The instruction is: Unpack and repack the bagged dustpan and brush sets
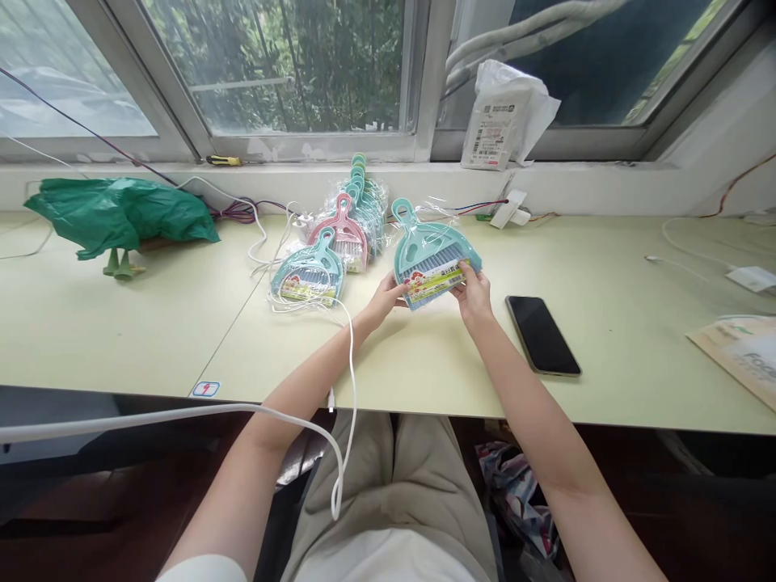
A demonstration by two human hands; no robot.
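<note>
Between my two hands is a teal dustpan and brush set (432, 250) in clear plastic wrap, tilted up toward me over the table. My left hand (389, 297) grips its lower left corner, and my right hand (474, 293) grips the lower right edge with the thumb on the printed label. Left of it lie another teal dustpan set (308, 267) with a white cable across it, and a pink dustpan set (343, 230). Behind these, several more wrapped sets (362, 190) stand in a row toward the window.
A black phone (542, 335) lies right of my right arm. White cable (348, 347) loops over my left forearm. A green plastic bag (121, 212) sits at the left, a paper packet (743, 356) at the right. On the sill are a yellow cutter (224, 161) and a white package (503, 121).
</note>
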